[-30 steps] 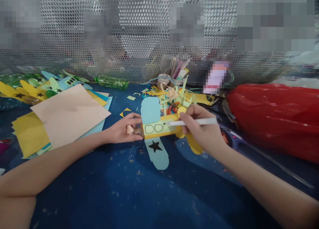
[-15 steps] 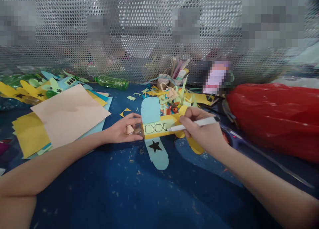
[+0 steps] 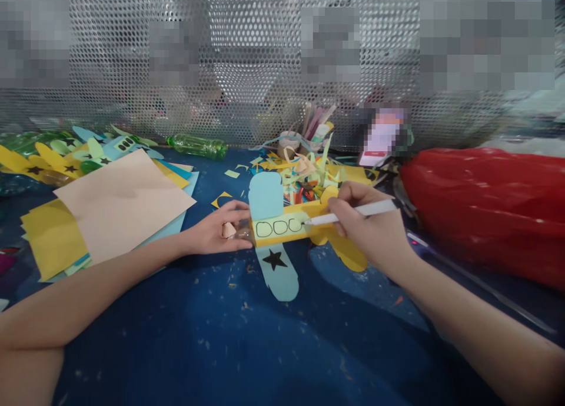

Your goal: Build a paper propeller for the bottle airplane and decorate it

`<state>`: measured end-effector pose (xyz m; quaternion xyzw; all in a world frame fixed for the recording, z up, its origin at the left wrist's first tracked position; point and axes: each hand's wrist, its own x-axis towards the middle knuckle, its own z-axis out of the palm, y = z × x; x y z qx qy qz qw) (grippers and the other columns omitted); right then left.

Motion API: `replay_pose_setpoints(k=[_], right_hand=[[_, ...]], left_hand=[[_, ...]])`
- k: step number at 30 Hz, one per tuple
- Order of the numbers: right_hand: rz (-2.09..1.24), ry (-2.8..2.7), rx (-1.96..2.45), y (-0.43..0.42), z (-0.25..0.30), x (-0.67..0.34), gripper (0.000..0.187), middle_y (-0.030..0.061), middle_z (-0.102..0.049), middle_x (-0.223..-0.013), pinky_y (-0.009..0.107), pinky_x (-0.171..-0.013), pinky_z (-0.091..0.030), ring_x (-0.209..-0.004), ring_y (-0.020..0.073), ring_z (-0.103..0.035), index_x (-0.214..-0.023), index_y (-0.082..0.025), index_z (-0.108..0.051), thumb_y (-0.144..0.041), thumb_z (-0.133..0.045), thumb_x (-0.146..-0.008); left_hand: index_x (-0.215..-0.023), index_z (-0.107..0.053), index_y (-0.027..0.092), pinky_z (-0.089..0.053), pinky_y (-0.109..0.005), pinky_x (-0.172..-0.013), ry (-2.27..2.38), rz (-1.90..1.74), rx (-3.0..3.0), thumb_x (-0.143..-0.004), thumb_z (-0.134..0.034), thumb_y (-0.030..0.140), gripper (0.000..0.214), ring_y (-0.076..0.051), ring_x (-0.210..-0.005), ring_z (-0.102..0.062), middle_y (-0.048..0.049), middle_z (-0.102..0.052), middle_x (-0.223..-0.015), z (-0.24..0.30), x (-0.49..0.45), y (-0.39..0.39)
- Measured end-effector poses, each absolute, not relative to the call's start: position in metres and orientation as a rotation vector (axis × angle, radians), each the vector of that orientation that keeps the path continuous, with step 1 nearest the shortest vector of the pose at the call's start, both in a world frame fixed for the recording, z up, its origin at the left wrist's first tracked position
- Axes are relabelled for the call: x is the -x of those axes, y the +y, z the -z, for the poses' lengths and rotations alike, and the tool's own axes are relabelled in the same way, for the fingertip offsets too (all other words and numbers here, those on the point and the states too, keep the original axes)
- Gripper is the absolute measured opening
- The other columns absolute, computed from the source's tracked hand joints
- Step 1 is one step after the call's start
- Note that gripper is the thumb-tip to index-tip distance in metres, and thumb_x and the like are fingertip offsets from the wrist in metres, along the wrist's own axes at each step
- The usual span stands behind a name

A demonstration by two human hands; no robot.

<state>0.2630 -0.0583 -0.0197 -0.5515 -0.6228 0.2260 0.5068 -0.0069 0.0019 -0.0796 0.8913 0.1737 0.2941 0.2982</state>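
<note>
A toy plane (image 3: 282, 240) made of a bottle wrapped in yellow paper lies on the blue table. It has light blue paper wings, a black star on the near wing, and a yellow tail. Along its body runs a pale green strip (image 3: 282, 226) with three rounded window outlines in black. My left hand (image 3: 223, 226) is closed around the plane's clear neck end. In my right hand (image 3: 364, 218) is a white marker (image 3: 351, 212), its tip touching the strip beside the third outline.
Stacked coloured paper (image 3: 126, 203) lies at left, with finished paper planes (image 3: 66, 156) and a green bottle (image 3: 198, 146) behind. Paper scraps (image 3: 309, 170) and a cup of sticks (image 3: 291, 140) are beyond the plane. A red plastic bag (image 3: 481, 206) and phone (image 3: 382, 138) are at right.
My right hand and the marker have moved slightly right. The third outline on the strip has gone from partly drawn to nearly closed. My left hand stays in place.
</note>
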Motion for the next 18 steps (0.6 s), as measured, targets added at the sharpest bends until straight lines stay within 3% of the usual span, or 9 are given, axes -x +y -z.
replay_pose_setpoints(k=[8,18], right_hand=[[-0.542,-1.512,1.201,-0.054,0.029,-0.265,0.034,-0.0066,-0.047,-0.036,0.022,-0.037,-0.034,-0.034,0.0087,-0.041,-0.054,-0.024,-0.041,-0.007,-0.059,-0.078],[-0.546,-1.548,1.033,-0.068,0.035,-0.253,0.030,-0.0056,-0.050,-0.041,0.025,-0.039,-0.038,-0.036,0.0107,-0.045,-0.063,-0.025,-0.047,-0.025,-0.056,-0.092]], left_hand=[[-0.133,-0.055,0.023,-0.050,-0.047,-0.099,0.464,-0.786,-2.388,-0.083,-0.072,0.038,0.056,-0.027,-0.116,-0.055,-0.0145,-0.052,-0.124,0.082,0.007,0.003],[-0.129,-0.056,0.020,-0.048,-0.048,-0.100,0.517,-0.749,-2.366,-0.084,-0.070,0.038,0.051,-0.027,-0.115,-0.054,-0.0139,-0.054,-0.122,0.078,0.008,0.002]])
